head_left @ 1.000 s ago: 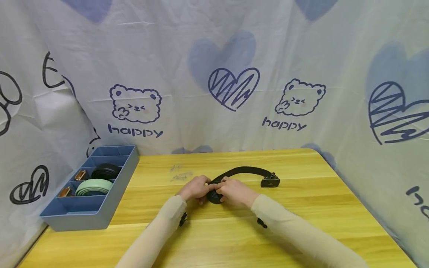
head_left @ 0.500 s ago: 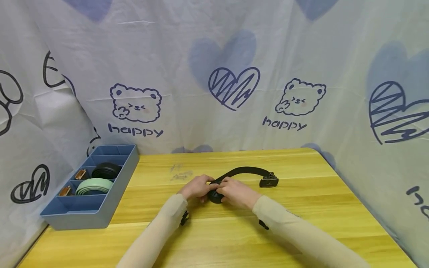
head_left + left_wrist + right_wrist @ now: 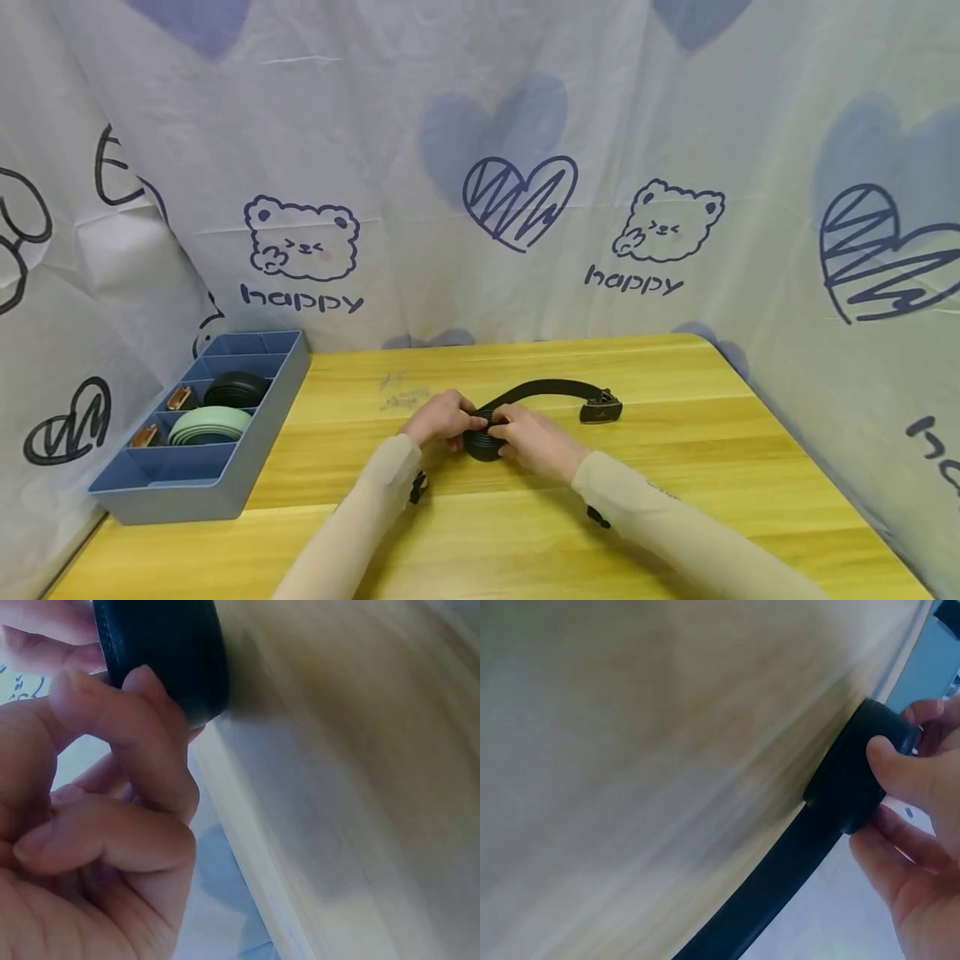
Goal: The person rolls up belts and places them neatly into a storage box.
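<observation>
A black belt is partly rolled up on the table, its coil (image 3: 482, 447) standing on edge between both hands. From the coil the loose strap (image 3: 555, 387) arcs away to the right and ends at a dark metal buckle (image 3: 601, 409). My left hand (image 3: 441, 419) holds the coil's left side with curled fingers; the left wrist view shows its fingertips against the belt (image 3: 165, 652). On the other side my right hand (image 3: 542, 443) grips the coil, thumb pressed on the outer turn (image 3: 847, 769) in the right wrist view. The fingers behind the coil are partly hidden.
A blue-grey divided box (image 3: 262, 433) stands at the table's left side. Its compartments hold a rolled black belt (image 3: 236, 389) and a rolled mint-green belt (image 3: 210, 425), both with gold-coloured buckles. A printed cloth (image 3: 420, 250) surrounds the wooden table (image 3: 675, 500).
The right hand has shifted slightly right and toward the near edge, and a little more of the coil shows between the hands. The head view has tilted slightly.
</observation>
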Available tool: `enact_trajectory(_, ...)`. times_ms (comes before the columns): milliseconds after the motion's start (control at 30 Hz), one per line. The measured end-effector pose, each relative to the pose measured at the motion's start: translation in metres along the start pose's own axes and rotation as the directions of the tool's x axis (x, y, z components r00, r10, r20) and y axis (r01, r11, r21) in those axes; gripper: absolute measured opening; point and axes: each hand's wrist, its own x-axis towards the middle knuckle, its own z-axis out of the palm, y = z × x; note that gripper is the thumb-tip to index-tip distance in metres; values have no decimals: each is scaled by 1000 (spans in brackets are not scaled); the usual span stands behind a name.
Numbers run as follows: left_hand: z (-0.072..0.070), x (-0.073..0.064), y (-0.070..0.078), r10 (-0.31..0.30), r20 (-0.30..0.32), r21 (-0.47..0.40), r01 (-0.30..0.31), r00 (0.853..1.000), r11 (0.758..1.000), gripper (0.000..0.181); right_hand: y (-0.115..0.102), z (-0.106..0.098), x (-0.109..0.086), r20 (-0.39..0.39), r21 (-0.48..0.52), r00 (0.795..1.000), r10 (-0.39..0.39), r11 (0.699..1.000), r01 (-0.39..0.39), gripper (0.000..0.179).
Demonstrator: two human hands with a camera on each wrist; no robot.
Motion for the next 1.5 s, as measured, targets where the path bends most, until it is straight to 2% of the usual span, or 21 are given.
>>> enact_trajectory(133, -1, -1, 2, -10, -5, -12, 10, 1000, 1000, 21, -1, 0, 1, -38, -31, 999, -12, 999, 11, 25)
enact_trajectory(300, -4, -1, -1, 3, 17, 50, -4, 1000, 999, 25, 6, -4, 4, -7, -38, 996, -93, 995, 92, 26)
enact_trajectory(433, -4, 0, -7, 23, 50, 55, -26, 999, 998, 32, 16, -6, 3, 25, 31, 992, -122, 992, 121, 30)
enact_trajectory(567, -3, 2, -7, 34, 65, 63, -38, 997, 997, 34, 19, -6, 1, 27, 89, 994, -105, 991, 103, 31)
enact_trajectory(767, -1, -1, 2, 34, 20, 125, -36, 999, 991, 23, 9, -5, 1, 4, 59, 997, -75, 995, 74, 35)
enact_trajectory(900, 0, -3, 3, 16, -20, 176, -12, 1000, 984, 19, 9, -4, 3, 29, 98, 997, -66, 993, 63, 31)
enact_trajectory(1067, 2, 0, 1, 12, -69, 278, 8, 998, 960, 23, 17, 0, 6, 52, 187, 992, -112, 977, 101, 31)
enact_trajectory(1200, 6, 1, 3, 40, -102, 340, -2, 994, 940, 22, 13, 2, 4, 51, 193, 997, -57, 980, 46, 35)
enact_trajectory(1333, 10, 2, 8, 44, -128, 367, 7, 991, 930, 24, 8, 3, 2, 27, 177, 999, 24, 984, -28, 39)
enact_trajectory(1400, 11, 2, 9, 26, -139, 362, 27, 990, 932, 27, 7, 2, 2, 17, 165, 999, 33, 986, -35, 37)
enact_trajectory(1500, 12, 3, 8, 2, -150, 348, 51, 989, 936, 30, 9, -1, 4, 26, 159, 1000, 6, 987, -10, 33)
